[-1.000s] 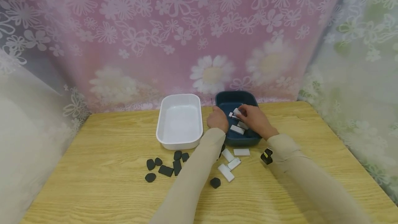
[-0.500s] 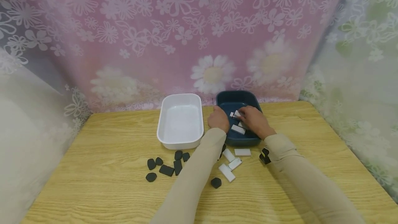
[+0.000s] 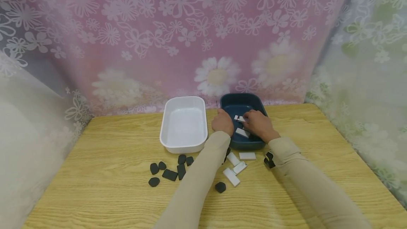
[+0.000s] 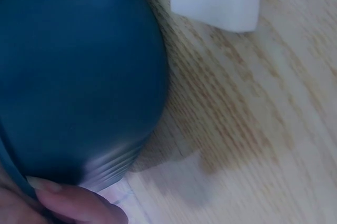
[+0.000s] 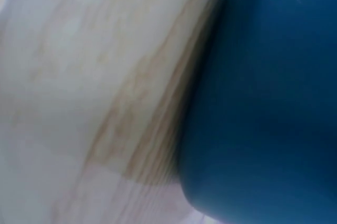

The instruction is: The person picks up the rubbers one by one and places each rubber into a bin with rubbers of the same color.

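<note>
In the head view, my left hand (image 3: 222, 123) grips the left rim of the dark blue tray (image 3: 243, 146). The left wrist view shows a fingertip (image 4: 79, 203) hooked over that rim. My right hand (image 3: 259, 124) reaches inside the tray, its fingers pinching a white rectangular block (image 3: 242, 119). Directly left of that block sits a small white piece (image 3: 236, 117). Another white block (image 3: 242, 132) lies nearer the front of the tray, partly covered by the right hand. The right wrist view catches only the tray's outer wall (image 5: 263, 103), with no fingers visible.
A white tray (image 3: 183, 149) stands left of the blue one. In front lie several white blocks (image 3: 231, 177) and several black stone-like and rectangular pieces (image 3: 170, 175). One black hexagonal piece (image 3: 220, 187) lies apart. A floral curtain (image 3: 216, 38) hangs behind the wooden table (image 3: 111, 172).
My right hand has shifted slightly toward me and lower in the tray. The pinched white block has come down level beside the small white piece. My left hand stays on the rim.
</note>
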Available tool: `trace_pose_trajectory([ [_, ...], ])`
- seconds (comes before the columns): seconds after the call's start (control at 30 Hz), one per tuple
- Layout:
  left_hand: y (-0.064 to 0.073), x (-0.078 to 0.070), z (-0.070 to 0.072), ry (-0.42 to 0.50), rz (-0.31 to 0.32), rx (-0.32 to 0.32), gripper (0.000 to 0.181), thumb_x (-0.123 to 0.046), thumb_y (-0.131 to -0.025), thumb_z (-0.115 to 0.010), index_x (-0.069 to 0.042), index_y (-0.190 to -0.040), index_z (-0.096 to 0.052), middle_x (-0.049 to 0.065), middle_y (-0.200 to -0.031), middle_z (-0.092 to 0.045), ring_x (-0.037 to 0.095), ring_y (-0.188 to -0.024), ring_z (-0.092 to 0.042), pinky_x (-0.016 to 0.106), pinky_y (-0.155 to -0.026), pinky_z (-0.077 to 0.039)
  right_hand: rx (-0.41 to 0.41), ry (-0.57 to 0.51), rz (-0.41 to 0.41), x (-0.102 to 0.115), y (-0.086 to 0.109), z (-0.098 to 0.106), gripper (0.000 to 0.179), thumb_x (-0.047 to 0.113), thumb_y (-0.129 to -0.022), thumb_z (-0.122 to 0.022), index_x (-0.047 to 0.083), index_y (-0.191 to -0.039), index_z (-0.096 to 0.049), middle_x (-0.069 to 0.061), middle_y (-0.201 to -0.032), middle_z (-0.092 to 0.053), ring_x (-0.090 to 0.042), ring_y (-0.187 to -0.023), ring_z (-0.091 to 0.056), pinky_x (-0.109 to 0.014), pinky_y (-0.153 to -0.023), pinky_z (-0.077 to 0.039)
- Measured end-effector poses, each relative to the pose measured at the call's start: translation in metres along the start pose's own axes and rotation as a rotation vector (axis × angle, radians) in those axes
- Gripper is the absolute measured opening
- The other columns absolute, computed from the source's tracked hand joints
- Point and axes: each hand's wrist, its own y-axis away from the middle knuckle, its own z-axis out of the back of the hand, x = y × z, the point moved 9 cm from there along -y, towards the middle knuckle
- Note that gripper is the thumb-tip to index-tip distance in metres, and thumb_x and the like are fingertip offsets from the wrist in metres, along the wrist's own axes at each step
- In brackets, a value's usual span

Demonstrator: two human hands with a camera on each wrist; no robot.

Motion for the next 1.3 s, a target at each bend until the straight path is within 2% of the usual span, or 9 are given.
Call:
trace_pose_trajectory([
  [0.23,0.003,-0.003,0.0,0.03,0.005,-0.004,0.029,-0.025,-0.095,-0.058,-0.007,-0.116,-0.05,0.009,-0.096,-0.07,0.02,-0.086,-0.067,0.035,-0.069,-0.054,-0.012,-0.044,0.004,-0.002,0.003,0.004,0.03,0.021,-0.093,-0.058,0.001,-0.113,-0.068,-0.021,-0.116,-0.059,-0.042,-0.107,-0.053,-0.054,-0.088,-0.044],
  [0.43,0.003,-0.005,-0.004,0.012,-0.004,0.006,0.031,-0.025,-0.094,-0.059,-0.006,-0.116,-0.049,0.008,-0.097,-0.07,0.019,-0.086,-0.067,0.035,-0.07,-0.054,-0.08,-0.101,0.012,-0.006,0.005,0.012,0.025,0.015,-0.093,-0.056,-0.001,-0.107,-0.069,-0.024,-0.115,-0.059,-0.044,-0.108,-0.052,-0.054,-0.094,-0.04],
  [0.63,0.001,-0.002,-0.004,0.02,0.006,-0.029,0.028,-0.023,-0.094,-0.059,-0.006,-0.114,-0.05,0.009,-0.094,-0.07,0.02,-0.082,-0.068,0.035,-0.066,-0.054,-0.171,-0.143,0.086,0.006,0.017,0.032,0.019,0.01,-0.092,-0.059,-0.002,-0.103,-0.07,-0.021,-0.109,-0.061,-0.04,-0.103,-0.055,-0.053,-0.09,-0.042],
  [0.8,0.001,0.0,-0.002,0.023,0.005,-0.041,0.027,-0.023,-0.094,-0.058,-0.006,-0.113,-0.05,0.01,-0.093,-0.07,0.021,-0.082,-0.068,0.036,-0.065,-0.054,-0.226,-0.207,0.152,0.018,0.039,0.052,0.019,0.01,-0.093,-0.059,-0.001,-0.104,-0.069,-0.017,-0.107,-0.061,-0.036,-0.1,-0.055,-0.051,-0.087,-0.043],
  [1.0,-0.001,0.001,-0.003,0.007,-0.012,-0.028,0.031,-0.023,-0.093,-0.059,-0.005,-0.115,-0.048,0.009,-0.093,-0.07,0.021,-0.082,-0.068,0.036,-0.065,-0.054,-0.344,-0.243,0.271,0.031,0.07,0.073,0.011,0.004,-0.089,-0.064,0.001,-0.098,-0.07,-0.012,-0.098,-0.063,-0.029,-0.092,-0.056,-0.045,-0.079,-0.047],
  [1.17,-0.003,0.001,-0.004,0.007,-0.015,-0.017,0.035,-0.025,-0.092,-0.061,-0.005,-0.117,-0.048,0.009,-0.094,-0.07,0.021,-0.083,-0.068,0.036,-0.066,-0.055,-0.4,-0.276,0.372,0.039,0.099,0.078,0.015,0.004,-0.085,-0.069,0.007,-0.1,-0.07,-0.004,-0.098,-0.064,-0.021,-0.087,-0.058,-0.037,-0.07,-0.049],
  [1.3,-0.003,-0.002,-0.004,0.021,-0.008,-0.005,0.034,-0.025,-0.092,-0.062,-0.005,-0.116,-0.048,0.009,-0.095,-0.07,0.021,-0.084,-0.067,0.037,-0.066,-0.055,-0.41,-0.27,0.433,0.042,0.121,0.077,0.022,0.003,-0.08,-0.073,0.01,-0.101,-0.07,0.0,-0.1,-0.063,-0.017,-0.09,-0.057,-0.03,-0.068,-0.046],
])
